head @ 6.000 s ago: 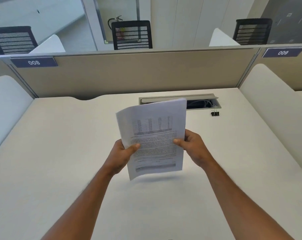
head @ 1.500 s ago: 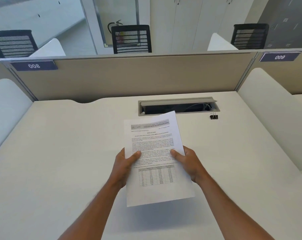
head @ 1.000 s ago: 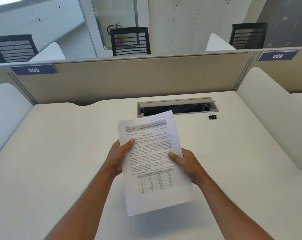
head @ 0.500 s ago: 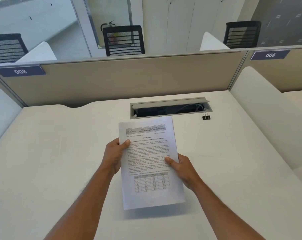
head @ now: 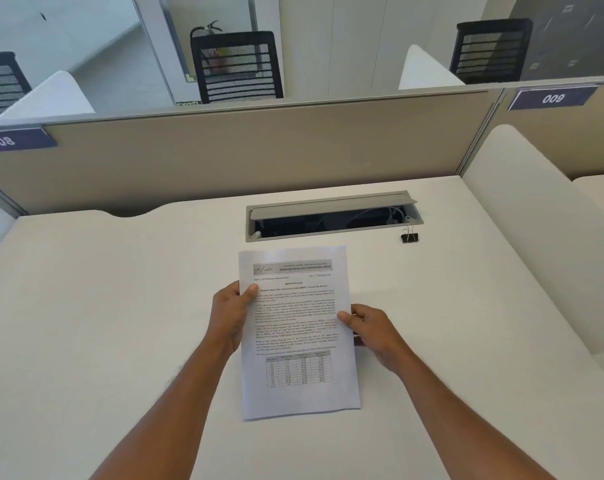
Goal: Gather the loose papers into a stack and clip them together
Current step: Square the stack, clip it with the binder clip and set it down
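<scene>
Papers (head: 298, 334) stacked, left hand (head: 229, 318) and right hand (head: 371, 329) gripping its edges; binder clip (head: 409, 237) unused, far right on tabletop (head: 103, 306).

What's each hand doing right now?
Left hand: shut on the white printed paper stack, gripping its left edge.
Right hand: shut on the same stack, right edge.

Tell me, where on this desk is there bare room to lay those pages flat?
Bare desk lies left of the left hand and right of the right hand. It is tighter beyond the papers, by the cable tray and binder clip.
</scene>
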`<act>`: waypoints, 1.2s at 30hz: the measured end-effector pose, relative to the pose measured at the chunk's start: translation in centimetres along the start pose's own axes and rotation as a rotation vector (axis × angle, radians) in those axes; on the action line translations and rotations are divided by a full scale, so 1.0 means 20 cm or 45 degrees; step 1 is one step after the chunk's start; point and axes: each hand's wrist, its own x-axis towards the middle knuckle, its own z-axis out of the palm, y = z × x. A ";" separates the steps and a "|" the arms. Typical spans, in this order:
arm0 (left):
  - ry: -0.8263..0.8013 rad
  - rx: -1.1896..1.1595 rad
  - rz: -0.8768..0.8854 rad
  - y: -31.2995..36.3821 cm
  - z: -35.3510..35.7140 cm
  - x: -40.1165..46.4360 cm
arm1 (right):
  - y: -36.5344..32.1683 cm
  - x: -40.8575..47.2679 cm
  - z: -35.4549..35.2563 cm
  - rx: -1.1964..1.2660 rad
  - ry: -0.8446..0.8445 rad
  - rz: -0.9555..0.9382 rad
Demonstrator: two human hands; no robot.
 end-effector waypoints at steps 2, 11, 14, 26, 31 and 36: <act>0.012 0.016 -0.005 -0.01 0.02 0.03 | -0.04 0.09 -0.08 -0.046 0.056 0.000; 0.026 0.013 -0.030 -0.05 0.04 0.10 | -0.31 0.66 -0.65 -0.698 0.662 -0.126; 0.037 0.011 -0.030 -0.07 0.03 0.12 | -0.41 0.76 -0.76 -0.988 0.670 -0.150; 0.043 -0.006 -0.019 -0.08 0.00 0.12 | -0.27 0.85 -0.84 -1.363 0.562 -0.090; 0.045 -0.034 -0.016 -0.09 -0.02 0.09 | -0.22 0.71 -0.76 -1.151 0.691 -0.111; 0.036 -0.050 0.016 -0.06 -0.03 0.01 | -0.29 0.51 -0.59 -0.630 0.753 -0.129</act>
